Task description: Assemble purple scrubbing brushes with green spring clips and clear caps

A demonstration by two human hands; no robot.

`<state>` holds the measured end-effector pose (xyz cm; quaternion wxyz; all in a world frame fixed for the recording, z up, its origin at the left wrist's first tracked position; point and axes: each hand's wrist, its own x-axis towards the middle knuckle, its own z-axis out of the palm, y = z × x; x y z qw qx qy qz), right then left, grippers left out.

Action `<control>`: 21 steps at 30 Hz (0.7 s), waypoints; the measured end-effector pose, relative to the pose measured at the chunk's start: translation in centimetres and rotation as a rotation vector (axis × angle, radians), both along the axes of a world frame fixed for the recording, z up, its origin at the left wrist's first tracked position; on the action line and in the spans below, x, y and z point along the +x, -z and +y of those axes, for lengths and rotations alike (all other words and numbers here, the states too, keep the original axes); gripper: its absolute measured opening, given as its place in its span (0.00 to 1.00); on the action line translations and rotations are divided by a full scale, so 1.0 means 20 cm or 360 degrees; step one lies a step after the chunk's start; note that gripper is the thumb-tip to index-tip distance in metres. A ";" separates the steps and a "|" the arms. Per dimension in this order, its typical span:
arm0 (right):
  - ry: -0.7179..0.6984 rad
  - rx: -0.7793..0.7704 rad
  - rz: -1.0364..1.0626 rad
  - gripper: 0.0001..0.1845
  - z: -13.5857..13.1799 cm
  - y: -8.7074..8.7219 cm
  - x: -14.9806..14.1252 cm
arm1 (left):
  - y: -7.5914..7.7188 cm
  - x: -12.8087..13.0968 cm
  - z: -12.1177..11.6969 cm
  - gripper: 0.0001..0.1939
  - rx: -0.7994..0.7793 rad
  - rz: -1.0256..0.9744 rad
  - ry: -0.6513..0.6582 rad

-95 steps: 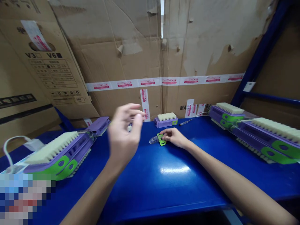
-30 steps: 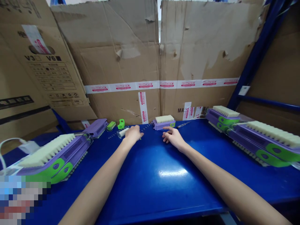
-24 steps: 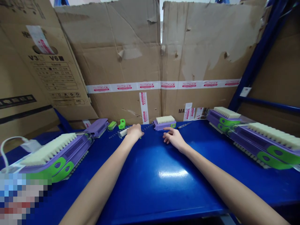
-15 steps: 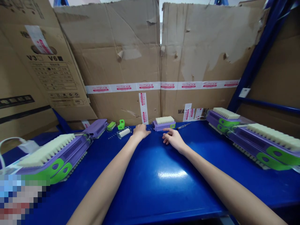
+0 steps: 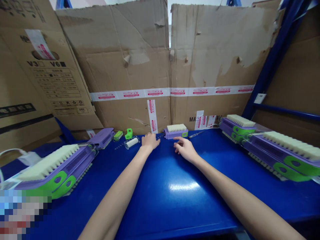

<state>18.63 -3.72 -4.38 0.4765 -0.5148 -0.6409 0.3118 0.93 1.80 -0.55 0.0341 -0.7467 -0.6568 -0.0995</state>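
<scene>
The left hand [image 5: 150, 142] sits palm down at the back of the counter [image 5: 160, 210], its fingertips hidden, so I cannot tell their grip; sorting small parts seems in hand. A thin coil [image 5: 160, 136] lies between it and the small brush [image 5: 176, 133], which crowds any careful pinch needed. The right hand's [image 5: 185, 149] fingers curl loosely, apparently holding nothing. A clear case [image 5: 132, 142] and 2 green pieces [image 5: 129, 134] lie to the left; 2 stacks of brushes [image 5: 272, 148] flank the counter.
</scene>
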 end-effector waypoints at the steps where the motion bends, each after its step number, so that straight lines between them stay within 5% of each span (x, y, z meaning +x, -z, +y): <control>1: 0.0003 0.0011 -0.0024 0.16 0.00 0.00 0.00 | 0.00 0.00 0.00 0.19 -0.0014 -0.0009 -0.0041; 7: 0.0136 0.0185 -0.0254 0.17 0.01 -0.02 0.02 | 0.03 -0.01 0.03 0.19 -0.0007 -0.0229 0.0036; 13: 0.0458 0.0498 -0.0703 0.21 0.09 -0.04 0.11 | 0.07 -0.01 0.07 0.30 -0.0055 -0.0507 0.0305; 21: 0.0588 0.0270 -0.1195 0.33 0.27 -0.07 0.20 | 0.08 -0.09 0.15 0.23 -0.0112 -0.0647 0.0536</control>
